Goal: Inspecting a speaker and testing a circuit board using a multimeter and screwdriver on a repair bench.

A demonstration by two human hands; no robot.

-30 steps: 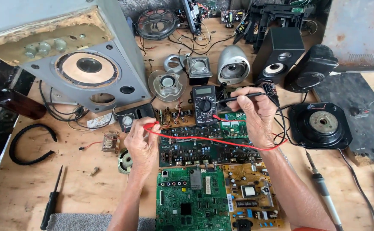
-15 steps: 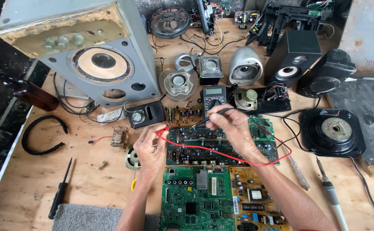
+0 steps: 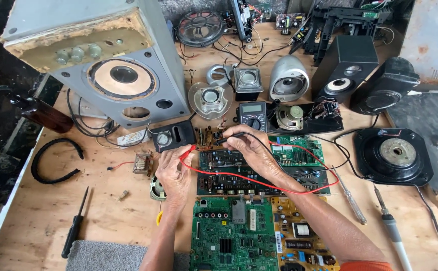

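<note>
My left hand (image 3: pixel 172 172) pinches a red test probe (image 3: pixel 188 150), its tip pointing at a small brown circuit board (image 3: pixel 210 137). My right hand (image 3: pixel 250 148) grips a black test probe (image 3: pixel 227 138) whose tip rests on the same brown board. A red lead (image 3: pixel 259 183) loops from the left probe across a dark circuit board (image 3: pixel 219 173) and back up toward a dark multimeter (image 3: pixel 252 115) just beyond my right hand. A green circuit board (image 3: pixel 229 233) and a yellow-brown board (image 3: pixel 299 233) lie below my forearms.
A large grey speaker cabinet (image 3: pixel 108 70) stands at the left. Loose speaker drivers (image 3: pixel 210 99), black speaker boxes (image 3: pixel 344 68) and a round black driver (image 3: pixel 394 153) crowd the back and right. A black screwdriver (image 3: pixel 75 226) lies left, a soldering iron (image 3: pixel 392 231) right.
My right hand has moved left from the green board area to the small brown board, carrying the black probe. The left hand stays put with the red probe. The camera view shifted slightly.
</note>
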